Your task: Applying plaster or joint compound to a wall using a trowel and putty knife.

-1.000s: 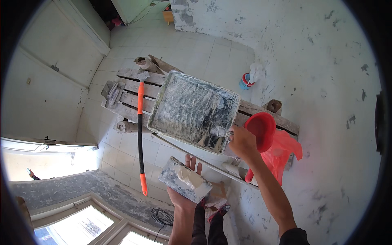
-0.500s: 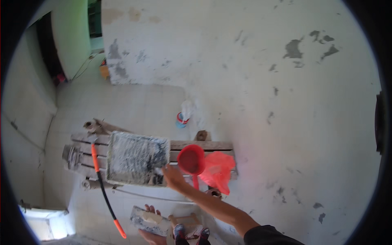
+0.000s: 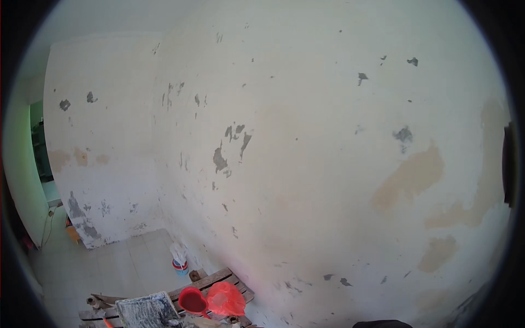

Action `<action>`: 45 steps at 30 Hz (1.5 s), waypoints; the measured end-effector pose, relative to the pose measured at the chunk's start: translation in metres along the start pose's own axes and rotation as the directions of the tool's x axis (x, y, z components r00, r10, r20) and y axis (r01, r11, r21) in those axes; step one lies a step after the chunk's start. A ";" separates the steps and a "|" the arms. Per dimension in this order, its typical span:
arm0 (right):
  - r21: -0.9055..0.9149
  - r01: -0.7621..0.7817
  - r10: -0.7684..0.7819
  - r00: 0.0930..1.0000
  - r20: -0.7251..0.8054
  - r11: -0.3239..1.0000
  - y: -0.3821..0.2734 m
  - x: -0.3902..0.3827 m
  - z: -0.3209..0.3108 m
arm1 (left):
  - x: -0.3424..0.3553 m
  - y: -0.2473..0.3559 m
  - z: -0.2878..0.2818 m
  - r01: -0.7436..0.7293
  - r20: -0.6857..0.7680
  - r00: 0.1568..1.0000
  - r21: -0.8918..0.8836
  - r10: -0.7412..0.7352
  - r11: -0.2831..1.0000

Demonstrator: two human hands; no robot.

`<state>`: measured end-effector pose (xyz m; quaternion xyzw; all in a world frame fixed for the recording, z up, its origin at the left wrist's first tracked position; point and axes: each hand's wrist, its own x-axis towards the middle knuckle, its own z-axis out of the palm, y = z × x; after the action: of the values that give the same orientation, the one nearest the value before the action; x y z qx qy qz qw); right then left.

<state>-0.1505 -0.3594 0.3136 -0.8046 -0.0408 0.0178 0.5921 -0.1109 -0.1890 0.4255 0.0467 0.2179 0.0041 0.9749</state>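
Neither of my hands can be made out in the view. Only a dark sleeve [image 3: 383, 323] shows at the lower edge, right of the middle. Low on the left, a rectangular tray [image 3: 146, 309] smeared with white and dark grey paste lies on a slatted wooden bench [image 3: 216, 279]. Beside the tray on its right sits a red dipper [image 3: 193, 300] with a handle. A crumpled red plastic bag [image 3: 226, 299] lies against the dipper's right side. The bottom edge cuts off the near part of the bench and tray.
A wide pale wall [image 3: 306, 180] fills most of the view, with grey chipped spots and a beige patch [image 3: 410, 177]. On the tiled floor [image 3: 123, 265] behind the bench stands a small blue and red bucket [image 3: 180, 266] with white material in it. A doorway [image 3: 41, 145] opens at far left.
My view has swung up and right toward the wall. The bench has dropped to the lower edge. My right hand at the tray and my left hand with a paste-covered board have left the view.
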 end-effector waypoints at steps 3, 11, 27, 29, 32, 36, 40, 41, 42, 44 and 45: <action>0.168 -0.146 0.163 0.982 -0.096 0.975 -0.081 -0.053 -0.058 | 0.008 -0.040 0.029 0.224 0.214 0.953 -0.029 -0.213 0.974; 0.272 -0.273 0.345 0.900 -0.266 0.923 -0.062 -0.168 -0.159 | -0.015 -0.136 0.192 0.363 0.476 0.808 0.064 -0.348 0.930; 0.506 -0.337 0.538 0.777 -0.328 0.794 0.051 -0.321 -0.207 | -0.121 -0.245 0.502 0.088 0.752 0.615 0.234 -0.237 0.968; 0.494 -0.516 0.697 0.645 -0.314 0.700 0.034 -0.318 -0.213 | -0.133 -0.257 0.524 0.050 0.771 0.600 0.233 -0.216 0.971; 0.556 -0.433 0.646 0.715 -0.266 0.709 0.032 -0.324 -0.225 | -0.142 -0.271 0.546 -0.039 0.770 0.609 0.268 -0.190 0.963; 0.664 -0.440 0.764 0.556 -0.327 0.604 0.005 -0.316 -0.232 | -0.167 -0.281 0.557 -0.122 0.720 0.671 0.339 -0.174 0.933; 0.683 -0.409 0.756 0.564 -0.332 0.605 0.035 -0.323 -0.236 | -0.175 -0.284 0.562 -0.186 0.695 0.709 0.348 -0.120 0.919; 0.713 -0.358 0.730 0.608 -0.313 0.603 0.042 -0.325 -0.237 | -0.176 -0.287 0.563 -0.192 0.698 0.706 0.351 -0.119 0.917; 0.715 -0.355 0.728 0.613 -0.308 0.602 0.051 -0.323 -0.236 | -0.174 -0.292 0.563 -0.208 0.691 0.716 0.347 -0.099 0.915; 0.715 -0.412 0.775 0.563 -0.288 0.565 0.060 -0.315 -0.237 | -0.179 -0.294 0.566 -0.234 0.690 0.720 0.338 -0.071 0.912; 0.714 -0.410 0.770 0.571 -0.284 0.567 0.063 -0.313 -0.238 | -0.183 -0.293 0.567 -0.260 0.687 0.724 0.360 -0.066 0.896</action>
<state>-0.4414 -0.6314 0.3178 -0.5119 0.4331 -0.0036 0.7419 -0.0386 -0.5368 0.9869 0.2713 -0.1639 -0.0095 0.9484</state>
